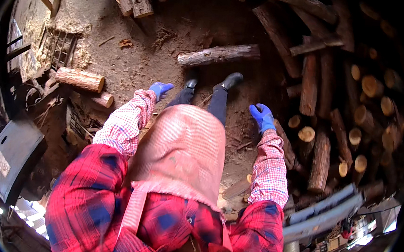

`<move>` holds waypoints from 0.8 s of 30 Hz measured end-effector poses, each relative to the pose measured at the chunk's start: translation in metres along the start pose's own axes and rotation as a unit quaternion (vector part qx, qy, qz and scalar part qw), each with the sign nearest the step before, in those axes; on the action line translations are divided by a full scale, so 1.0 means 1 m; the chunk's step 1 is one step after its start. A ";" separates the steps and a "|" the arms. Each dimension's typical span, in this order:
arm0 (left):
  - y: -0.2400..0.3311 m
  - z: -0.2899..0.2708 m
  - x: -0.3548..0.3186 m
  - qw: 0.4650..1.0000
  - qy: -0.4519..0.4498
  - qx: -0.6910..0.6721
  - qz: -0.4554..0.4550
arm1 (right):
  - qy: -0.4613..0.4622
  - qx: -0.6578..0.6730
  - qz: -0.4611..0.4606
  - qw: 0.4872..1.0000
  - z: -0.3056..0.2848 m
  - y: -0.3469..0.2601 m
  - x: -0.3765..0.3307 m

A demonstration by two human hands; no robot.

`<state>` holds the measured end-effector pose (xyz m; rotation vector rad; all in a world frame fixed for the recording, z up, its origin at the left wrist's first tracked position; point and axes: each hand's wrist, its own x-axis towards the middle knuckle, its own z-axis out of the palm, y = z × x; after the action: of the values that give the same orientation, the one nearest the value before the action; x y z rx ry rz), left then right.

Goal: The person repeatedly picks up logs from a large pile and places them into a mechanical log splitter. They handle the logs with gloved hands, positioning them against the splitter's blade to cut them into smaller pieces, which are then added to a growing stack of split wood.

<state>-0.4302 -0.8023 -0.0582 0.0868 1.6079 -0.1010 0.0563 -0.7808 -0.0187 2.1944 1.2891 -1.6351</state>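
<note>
Both your hands hang empty at your sides: the left hand (160, 89) in its blue glove with fingers loosely apart by your knee, the right hand (262, 117) likewise open, holding nothing, just beside the near ends of the stacked logs (321, 158). Your feet stand on the sawdust floor (136, 58). The log (219, 54) nearest to lift lies crosswise just beyond your shoes, apart from the pile. Step close, bend your knees, take it with a hand near each end, and mind the loose short log (79, 79) off to your left.
</note>
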 end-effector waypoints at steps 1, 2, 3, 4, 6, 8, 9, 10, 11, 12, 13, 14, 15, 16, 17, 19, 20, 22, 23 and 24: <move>0.017 0.004 0.024 0.998 0.043 0.025 -0.025 | -0.027 -0.043 0.020 0.999 -0.003 0.003 0.043; 0.025 -0.002 0.066 0.998 0.029 -0.045 -0.035 | -0.055 -0.085 0.044 0.994 -0.003 0.008 0.083; 0.024 -0.014 0.109 0.991 0.025 -0.119 -0.050 | -0.017 0.011 0.036 0.999 0.003 0.010 0.122; 0.031 -0.018 0.141 0.981 -0.014 -0.190 -0.040 | 0.022 0.106 0.025 0.994 0.011 0.008 0.159; 0.070 -0.001 0.194 0.967 0.049 -0.239 -0.074 | 0.152 0.360 -0.003 0.921 0.045 0.011 0.205; 0.096 0.018 0.240 0.956 0.161 -0.218 -0.109 | 0.093 0.373 0.050 0.922 0.074 0.015 0.238; 0.098 0.023 0.262 0.956 0.167 -0.219 -0.097 | 0.061 0.351 0.051 0.933 0.088 0.018 0.248; 0.089 0.024 0.282 0.955 0.175 -0.222 -0.087 | 0.024 0.329 0.053 0.943 0.100 0.018 0.252; 0.087 0.021 0.305 0.957 0.158 -0.221 -0.105 | -0.013 0.308 0.052 0.950 0.114 0.017 0.258; 0.074 0.015 0.324 0.956 0.144 -0.222 -0.124 | -0.041 0.332 0.099 0.937 0.126 0.005 0.261; 0.074 0.023 0.329 0.950 0.147 -0.258 -0.096 | -0.057 0.353 0.151 0.922 0.131 -0.008 0.256; 0.032 -0.026 0.346 0.908 0.100 -0.404 -0.055 | -0.119 0.383 0.183 0.897 0.152 -0.035 0.259; 0.052 0.000 0.338 0.889 0.063 -0.449 -0.061 | -0.127 0.400 0.191 0.887 0.149 -0.031 0.254; 0.078 0.033 0.310 0.870 0.031 -0.488 -0.063 | -0.119 0.435 0.212 0.867 0.149 -0.029 0.242; 0.079 0.046 0.281 0.871 0.064 -0.484 -0.050 | -0.129 0.475 0.220 0.842 0.156 -0.040 0.233; 0.061 0.048 0.229 0.864 -0.002 -0.502 0.047 | -0.106 0.568 0.240 0.780 0.178 -0.061 0.213; 0.037 0.052 0.208 0.877 0.033 -0.451 0.162 | -0.137 0.634 0.198 0.735 0.191 -0.064 0.203; 0.051 0.108 0.123 0.895 0.080 -0.336 0.281 | -0.142 0.697 0.204 0.673 0.179 -0.089 0.199; 0.079 0.136 0.052 0.883 0.058 -0.311 0.347 | -0.141 0.726 0.210 0.640 0.167 -0.097 0.186; 0.083 0.147 0.025 0.818 0.309 0.083 0.479 | -0.150 0.748 0.218 0.608 0.156 -0.102 0.170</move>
<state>-0.2754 -0.7374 -0.0896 1.1526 2.0085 0.6360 -0.1179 -0.7073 -0.1855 1.9935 -1.2528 -2.9865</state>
